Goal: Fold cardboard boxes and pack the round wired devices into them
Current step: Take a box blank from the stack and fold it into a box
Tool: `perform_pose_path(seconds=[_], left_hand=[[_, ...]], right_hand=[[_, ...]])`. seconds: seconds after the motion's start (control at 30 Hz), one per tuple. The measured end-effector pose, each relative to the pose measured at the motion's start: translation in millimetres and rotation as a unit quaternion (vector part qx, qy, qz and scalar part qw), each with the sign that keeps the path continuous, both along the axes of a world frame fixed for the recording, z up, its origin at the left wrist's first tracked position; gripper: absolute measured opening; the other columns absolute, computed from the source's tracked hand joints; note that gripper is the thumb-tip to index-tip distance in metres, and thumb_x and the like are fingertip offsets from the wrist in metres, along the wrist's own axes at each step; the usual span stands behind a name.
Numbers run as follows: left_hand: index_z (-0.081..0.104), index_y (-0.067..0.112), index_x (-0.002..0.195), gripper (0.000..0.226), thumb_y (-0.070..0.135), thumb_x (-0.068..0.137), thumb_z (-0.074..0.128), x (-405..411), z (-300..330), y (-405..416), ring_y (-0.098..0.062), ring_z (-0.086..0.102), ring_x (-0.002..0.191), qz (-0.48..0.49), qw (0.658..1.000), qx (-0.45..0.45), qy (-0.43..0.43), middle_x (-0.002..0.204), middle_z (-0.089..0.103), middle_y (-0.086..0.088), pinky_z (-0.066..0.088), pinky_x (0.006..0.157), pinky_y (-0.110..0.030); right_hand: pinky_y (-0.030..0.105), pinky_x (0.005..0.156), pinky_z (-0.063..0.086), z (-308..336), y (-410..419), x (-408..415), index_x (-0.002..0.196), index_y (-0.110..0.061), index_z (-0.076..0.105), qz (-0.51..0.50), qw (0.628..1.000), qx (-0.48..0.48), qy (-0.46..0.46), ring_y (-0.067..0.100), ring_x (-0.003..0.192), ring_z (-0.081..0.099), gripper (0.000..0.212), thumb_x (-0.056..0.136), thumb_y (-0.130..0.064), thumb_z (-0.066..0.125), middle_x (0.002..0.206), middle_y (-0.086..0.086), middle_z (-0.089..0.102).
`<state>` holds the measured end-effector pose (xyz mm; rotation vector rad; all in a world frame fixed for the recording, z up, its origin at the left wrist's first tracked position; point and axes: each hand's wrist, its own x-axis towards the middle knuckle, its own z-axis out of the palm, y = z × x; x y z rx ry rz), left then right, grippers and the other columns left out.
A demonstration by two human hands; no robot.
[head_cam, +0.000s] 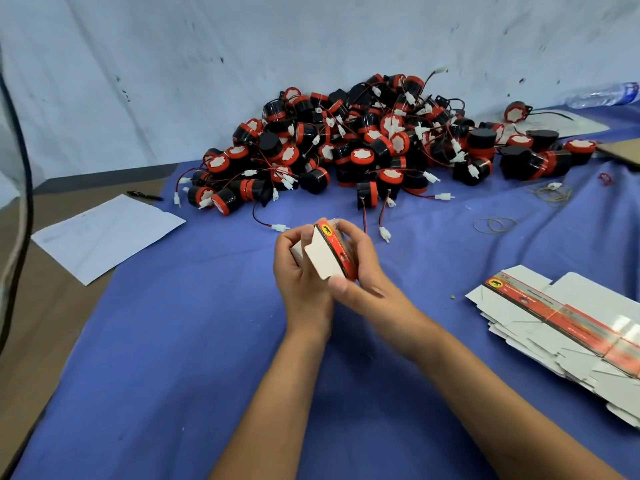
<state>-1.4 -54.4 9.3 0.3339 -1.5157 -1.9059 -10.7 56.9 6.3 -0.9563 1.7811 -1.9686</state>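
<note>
Both hands hold a small cardboard box (327, 254), white with a red and black printed band, above the blue cloth at mid-frame. My left hand (299, 271) curls around its left side. My right hand (360, 265) grips the right side, fingers over the top and thumb on the white flap. A large heap of round black-and-red wired devices (363, 143) with white plugs lies behind. A stack of flat unfolded boxes (561, 327) sits at the right.
A white paper sheet (104, 233) and a black pen (143, 195) lie at the left. Rubber bands (495, 224) are scattered right of centre. A plastic bottle (606, 95) lies at the far right. The blue cloth (173, 341) covers the table.
</note>
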Motion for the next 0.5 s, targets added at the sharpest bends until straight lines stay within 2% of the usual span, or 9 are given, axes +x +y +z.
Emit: perform_pose_path(seconds=[0.07, 0.13, 0.17, 0.2, 0.27, 0.33, 0.4, 0.43, 0.5], left_hand=[[0.058, 0.015, 0.099, 0.016, -0.001, 0.103, 0.059, 1, -2, -2, -0.01, 0.072, 0.088, 0.019, 0.995, -0.1, 0.01, 0.095, 0.074, 0.012, 0.058, 0.072, -0.037], [0.062, 0.01, 0.107, 0.009, 0.005, 0.107, 0.055, 3, -3, 0, -0.012, 0.071, 0.105, 0.014, 0.977, -0.208, 0.036, 0.114, 0.074, 0.005, 0.059, 0.084, -0.04], [0.063, 0.008, 0.112, 0.016, 0.01, 0.11, 0.048, 3, -2, 1, -0.013, 0.069, 0.112, 0.001, 0.971, -0.234, 0.051, 0.121, 0.072, 0.003, 0.058, 0.089, -0.038], [0.064, 0.006, 0.118, 0.025, 0.014, 0.112, 0.041, 3, -1, 2, -0.011, 0.066, 0.118, -0.025, 0.971, -0.227, 0.068, 0.127, 0.07, 0.001, 0.056, 0.094, -0.034], [0.06, 0.008, 0.131, 0.037, 0.023, 0.112, 0.031, 2, 3, 0, -0.008, 0.056, 0.134, -0.077, 0.982, -0.15, 0.081, 0.143, 0.062, -0.001, 0.046, 0.109, -0.028], [0.054, 0.021, 0.142, 0.049, 0.044, 0.107, 0.029, 0, 3, -4, -0.007, 0.045, 0.145, -0.113, 0.99, -0.072, 0.039, 0.153, 0.054, 0.003, 0.034, 0.122, -0.035], [0.052, 0.03, 0.147, 0.062, 0.061, 0.099, 0.028, 1, -1, -6, -0.012, 0.053, 0.139, -0.16, 0.986, -0.038, -0.026, 0.149, 0.059, 0.002, 0.041, 0.117, -0.04], [0.053, 0.031, 0.147, 0.065, 0.064, 0.097, 0.029, 1, -3, -6, -0.017, 0.062, 0.131, -0.185, 0.981, -0.033, -0.041, 0.141, 0.065, -0.002, 0.05, 0.107, -0.039], [0.052, 0.029, 0.147, 0.064, 0.065, 0.097, 0.034, 0, -5, -3, -0.026, 0.07, 0.117, -0.205, 0.976, -0.054, -0.052, 0.129, 0.071, -0.01, 0.059, 0.091, -0.038]], right_hand=[[0.019, 0.102, 0.045, 1, -2, -1, 0.15, -0.035, 0.031, -0.024, 0.999, -0.021, -0.034, 0.0, 0.134, 0.05, 0.069, 0.09, -0.055, 0.058, 0.146, -0.013, 0.05], [0.027, 0.094, 0.051, -1, -6, -2, 0.135, -0.023, 0.048, -0.078, 0.996, -0.025, -0.044, 0.006, 0.116, 0.063, 0.054, 0.09, -0.048, 0.064, 0.125, -0.007, 0.065], [0.031, 0.089, 0.054, -1, -6, -3, 0.126, -0.018, 0.053, -0.101, 0.994, -0.026, -0.043, 0.009, 0.107, 0.065, 0.048, 0.089, -0.045, 0.068, 0.114, -0.004, 0.067], [0.033, 0.086, 0.057, -2, -6, -4, 0.119, -0.016, 0.055, -0.12, 0.991, -0.032, -0.042, 0.01, 0.1, 0.066, 0.043, 0.088, -0.042, 0.07, 0.106, -0.002, 0.067], [0.036, 0.081, 0.057, 0, -3, -6, 0.112, -0.012, 0.056, -0.171, 0.983, -0.045, -0.04, 0.01, 0.092, 0.064, 0.039, 0.089, -0.041, 0.069, 0.098, -0.001, 0.065], [0.043, 0.084, 0.056, 2, -1, -9, 0.114, -0.006, 0.057, -0.185, 0.978, -0.072, -0.07, 0.017, 0.093, 0.064, 0.037, 0.097, -0.037, 0.067, 0.101, 0.005, 0.066], [0.051, 0.094, 0.057, 1, -1, -12, 0.124, 0.0, 0.054, -0.138, 0.974, -0.11, -0.14, 0.032, 0.107, 0.067, 0.036, 0.102, -0.028, 0.061, 0.117, 0.017, 0.068], [0.048, 0.093, 0.058, 1, -1, -12, 0.126, -0.001, 0.052, -0.122, 0.974, -0.109, -0.154, 0.033, 0.11, 0.067, 0.035, 0.102, -0.026, 0.058, 0.119, 0.018, 0.068], [0.039, 0.087, 0.059, 0, -3, -11, 0.126, -0.008, 0.049, -0.125, 0.979, -0.083, -0.135, 0.024, 0.104, 0.067, 0.027, 0.104, -0.024, 0.055, 0.117, 0.014, 0.066]])
